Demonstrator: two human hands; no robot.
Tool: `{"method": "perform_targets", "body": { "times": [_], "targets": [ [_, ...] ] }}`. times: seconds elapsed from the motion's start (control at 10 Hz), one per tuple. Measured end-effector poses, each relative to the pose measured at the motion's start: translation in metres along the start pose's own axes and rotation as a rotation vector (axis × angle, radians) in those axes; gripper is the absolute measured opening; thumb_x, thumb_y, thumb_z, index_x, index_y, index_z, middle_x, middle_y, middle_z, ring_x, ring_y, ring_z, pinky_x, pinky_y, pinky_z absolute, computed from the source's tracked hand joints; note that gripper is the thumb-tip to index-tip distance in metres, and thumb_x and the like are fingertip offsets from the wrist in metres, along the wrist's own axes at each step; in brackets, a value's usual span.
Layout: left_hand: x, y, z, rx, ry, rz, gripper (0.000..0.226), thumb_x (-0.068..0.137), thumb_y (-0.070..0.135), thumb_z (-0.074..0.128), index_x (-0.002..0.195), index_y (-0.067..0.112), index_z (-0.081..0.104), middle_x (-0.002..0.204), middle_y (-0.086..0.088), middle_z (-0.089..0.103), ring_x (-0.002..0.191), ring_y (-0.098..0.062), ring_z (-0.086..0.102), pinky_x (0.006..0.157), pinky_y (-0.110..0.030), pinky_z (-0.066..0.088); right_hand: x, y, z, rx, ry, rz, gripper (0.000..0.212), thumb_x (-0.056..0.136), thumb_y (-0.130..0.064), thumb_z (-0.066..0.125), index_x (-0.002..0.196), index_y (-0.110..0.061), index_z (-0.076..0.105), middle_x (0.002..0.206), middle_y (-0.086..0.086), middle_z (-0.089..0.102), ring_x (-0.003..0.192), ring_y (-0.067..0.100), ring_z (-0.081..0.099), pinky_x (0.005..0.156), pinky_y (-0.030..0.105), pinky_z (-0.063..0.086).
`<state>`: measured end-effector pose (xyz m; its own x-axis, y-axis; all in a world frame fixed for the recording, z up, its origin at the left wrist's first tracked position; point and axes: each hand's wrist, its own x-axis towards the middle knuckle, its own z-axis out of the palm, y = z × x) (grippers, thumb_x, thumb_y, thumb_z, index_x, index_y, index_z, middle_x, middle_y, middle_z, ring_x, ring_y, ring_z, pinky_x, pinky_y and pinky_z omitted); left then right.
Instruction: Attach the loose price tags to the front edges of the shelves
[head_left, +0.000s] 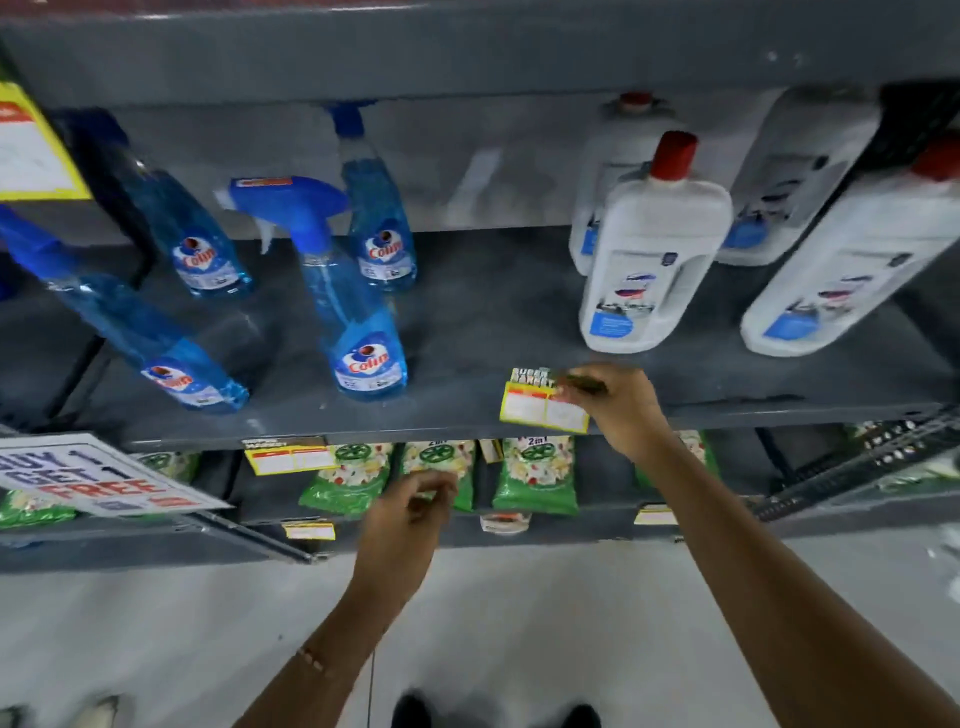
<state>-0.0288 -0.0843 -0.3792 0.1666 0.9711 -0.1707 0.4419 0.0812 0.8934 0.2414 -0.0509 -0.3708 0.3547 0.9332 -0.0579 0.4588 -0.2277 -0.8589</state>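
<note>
My right hand (618, 410) pinches the right top corner of a yellow price tag (540, 408) and holds it over the front edge of the grey middle shelf (415, 428), below a white bottle. My left hand (410, 512) hovers lower, in front of the shelf beneath, with its fingers curled; whether it holds anything is unclear. Another yellow price tag (288, 457) hangs from the middle shelf's front edge to the left. Smaller tags (309, 530) (655, 514) sit on the lower shelf's edge.
Blue spray bottles (358, 312) stand at the left of the middle shelf, white red-capped bottles (644, 249) at the right. Green packets (535, 475) fill the lower shelf. A "buy 1 get 1 free" sign (98, 475) juts out at left. Pale floor lies below.
</note>
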Motion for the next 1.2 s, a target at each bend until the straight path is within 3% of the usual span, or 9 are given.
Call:
{"method": "perform_targets", "body": {
  "times": [0.1,0.2,0.4,0.6,0.7,0.9,1.0,1.1,1.2],
  "targets": [
    [0.018,0.047,0.052,0.063,-0.053,0.142,0.02,0.084,0.026,0.07,0.104,0.025,0.07,0.088,0.007,0.075,0.07,-0.01,0.068,0.071,-0.031,0.057,-0.03,0.023,-0.037,-0.025,0.015,-0.043,0.025,0.071,-0.011,0.081,0.085,-0.032,0.073,0.069,-0.028,0.07,0.076,-0.007,0.067,0.072,0.007,0.049],
    [0.032,0.08,0.122,0.14,-0.163,0.221,0.036,0.08,0.031,0.073,0.115,0.026,0.064,0.094,0.01,0.075,0.062,-0.003,0.065,0.065,-0.016,0.051,-0.046,0.054,-0.081,-0.07,0.068,-0.042,0.022,0.074,-0.01,0.078,0.088,-0.026,0.075,0.077,-0.019,0.07,0.073,-0.011,0.064,0.068,0.002,0.045],
    [0.051,0.107,0.211,0.185,-0.237,0.31,0.01,0.079,0.023,0.075,0.078,0.014,0.072,0.061,0.002,0.068,0.051,-0.004,0.056,0.055,-0.019,0.046,-0.05,0.102,-0.142,-0.111,0.13,-0.044,0.014,0.079,-0.014,0.075,0.089,-0.023,0.075,0.08,-0.011,0.072,0.075,-0.003,0.066,0.071,0.01,0.051],
    [0.056,0.114,0.26,0.341,-0.229,0.311,0.018,0.081,0.021,0.072,0.068,0.009,0.069,0.057,-0.006,0.068,0.046,-0.008,0.053,0.047,-0.016,0.039,-0.046,0.139,-0.157,-0.211,0.308,-0.058,0.01,0.076,-0.016,0.076,0.085,-0.018,0.075,0.078,-0.01,0.066,0.072,0.01,0.061,0.07,0.026,0.051],
    [0.062,0.118,0.267,0.418,-0.188,0.307,0.02,0.079,0.019,0.069,0.062,0.01,0.064,0.053,-0.009,0.067,0.047,-0.02,0.061,0.05,-0.032,0.052,-0.04,0.144,-0.153,-0.291,0.348,-0.112,0.007,0.075,-0.014,0.077,0.08,-0.014,0.073,0.079,-0.002,0.071,0.073,0.013,0.057,0.072,0.039,0.054],
    [0.065,0.123,0.266,0.607,-0.16,0.36,0.029,0.078,0.027,0.065,0.059,0.009,0.052,0.063,-0.016,0.064,0.062,-0.037,0.06,0.051,-0.039,0.052,-0.035,0.142,-0.161,-0.472,0.498,0.003,0.026,0.069,-0.024,0.078,0.072,-0.016,0.054,0.075,0.0,0.059,0.079,0.027,0.053,0.074,0.039,0.04],
    [0.052,0.122,0.254,0.699,-0.105,0.421,0.021,0.083,0.026,0.064,0.074,0.009,0.055,0.071,-0.011,0.062,0.063,-0.034,0.056,0.052,-0.034,0.043,-0.044,0.132,-0.153,-0.583,0.506,-0.009,0.021,0.074,-0.021,0.074,0.079,-0.017,0.054,0.084,0.003,0.061,0.084,0.028,0.053,0.074,0.04,0.039],
    [0.04,0.116,0.221,0.58,-0.047,0.47,0.006,0.081,0.012,0.06,0.08,0.015,0.054,0.079,-0.008,0.062,0.069,-0.032,0.06,0.056,-0.039,0.05,-0.056,0.114,-0.147,-0.431,0.617,0.089,0.025,0.074,0.001,0.06,0.09,-0.018,0.058,0.095,0.007,0.063,0.093,0.033,0.054,0.077,0.043,0.041],
    [0.017,0.114,0.166,0.409,0.02,0.681,0.012,0.083,0.005,0.06,0.087,0.016,0.062,0.091,-0.002,0.063,0.08,-0.019,0.061,0.074,-0.036,0.055,-0.081,0.073,-0.133,-0.26,0.593,-0.14,0.037,0.081,0.005,0.056,0.109,-0.02,0.058,0.11,0.005,0.063,0.108,0.028,0.054,0.093,0.043,0.044]
  ]
}}
